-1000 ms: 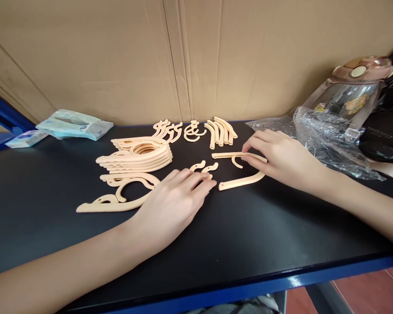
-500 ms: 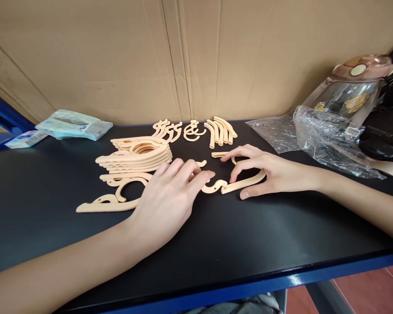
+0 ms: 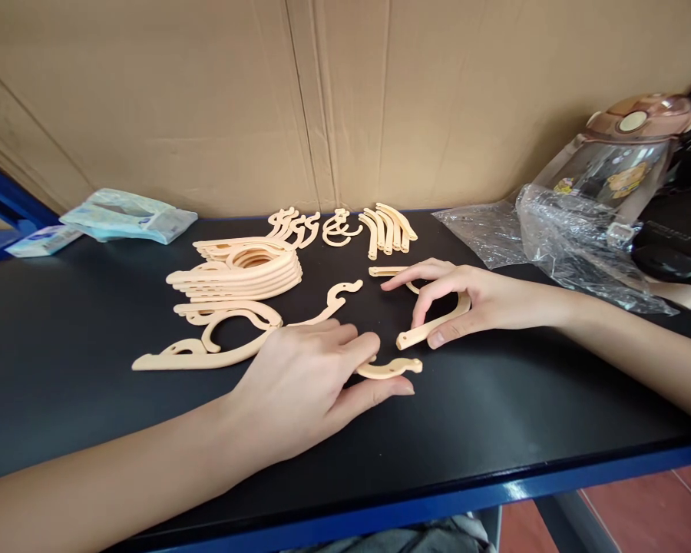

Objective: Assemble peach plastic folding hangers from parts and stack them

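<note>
On a black table (image 3: pixel 81 322) lie peach-coloured plastic hanger parts. My left hand (image 3: pixel 305 380) pinches a small curved hook piece (image 3: pixel 388 369) between thumb and fingers, close to the table. My right hand (image 3: pixel 466 299) grips a long curved arm piece (image 3: pixel 429 330) whose near end points at the hook piece. Another curved piece (image 3: pixel 388 271) lies under my right fingers. A wavy hook piece (image 3: pixel 334 299) lies between the two hands. A stack of assembled hangers (image 3: pixel 236 276) sits to the left, with one flat hanger (image 3: pixel 196 355) in front of it.
Rows of small hook pieces (image 3: pixel 316 226) and curved arms (image 3: pixel 388 229) lie near the cardboard back wall. Crumpled clear plastic (image 3: pixel 558 238) and a water bottle (image 3: pixel 622 161) are at the right. Tissue packs (image 3: pixel 127 216) lie at the far left. The table's blue front edge (image 3: pixel 495 491) is near.
My left hand has drawn the small hook piece toward me and to the right. My right hand has turned the long arm piece so that its end nears the hook.
</note>
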The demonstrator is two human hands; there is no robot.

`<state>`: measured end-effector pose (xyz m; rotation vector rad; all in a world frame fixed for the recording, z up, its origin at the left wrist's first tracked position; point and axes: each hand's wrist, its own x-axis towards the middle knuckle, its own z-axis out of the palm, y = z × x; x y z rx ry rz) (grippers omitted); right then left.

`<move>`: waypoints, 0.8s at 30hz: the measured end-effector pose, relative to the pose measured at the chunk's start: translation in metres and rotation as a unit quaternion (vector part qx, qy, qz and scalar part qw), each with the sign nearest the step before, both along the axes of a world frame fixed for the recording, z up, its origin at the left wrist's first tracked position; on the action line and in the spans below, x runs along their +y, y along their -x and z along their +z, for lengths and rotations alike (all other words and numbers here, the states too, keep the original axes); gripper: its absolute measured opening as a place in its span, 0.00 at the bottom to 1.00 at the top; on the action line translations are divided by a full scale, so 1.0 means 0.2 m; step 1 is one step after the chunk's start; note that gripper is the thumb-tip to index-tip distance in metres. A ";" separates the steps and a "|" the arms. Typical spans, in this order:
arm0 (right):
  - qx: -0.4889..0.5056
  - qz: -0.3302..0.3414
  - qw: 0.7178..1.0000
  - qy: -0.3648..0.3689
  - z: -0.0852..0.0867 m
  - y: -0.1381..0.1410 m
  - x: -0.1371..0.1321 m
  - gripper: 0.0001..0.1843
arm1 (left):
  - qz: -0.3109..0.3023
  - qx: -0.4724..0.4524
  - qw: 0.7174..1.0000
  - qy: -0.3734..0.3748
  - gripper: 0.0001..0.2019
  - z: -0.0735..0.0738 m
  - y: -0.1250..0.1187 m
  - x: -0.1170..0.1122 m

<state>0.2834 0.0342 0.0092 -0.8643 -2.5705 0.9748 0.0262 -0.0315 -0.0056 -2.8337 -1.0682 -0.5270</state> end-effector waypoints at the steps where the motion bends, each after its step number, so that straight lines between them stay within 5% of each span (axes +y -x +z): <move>1: 0.002 0.000 1.000 0.004 0.00 0.00 0.00 0.11 | -0.008 -0.005 1.000 0.007 0.28 -0.01 0.00 0.00; 13: 0.018 0.006 0.999 0.035 0.01 0.01 -0.02 0.07 | 0.048 0.000 0.992 0.119 0.18 0.02 -0.03 0.02; 24: 0.056 0.002 0.997 0.046 0.00 0.05 -0.04 0.08 | 0.015 -0.056 0.984 0.166 0.12 0.00 -0.02 0.00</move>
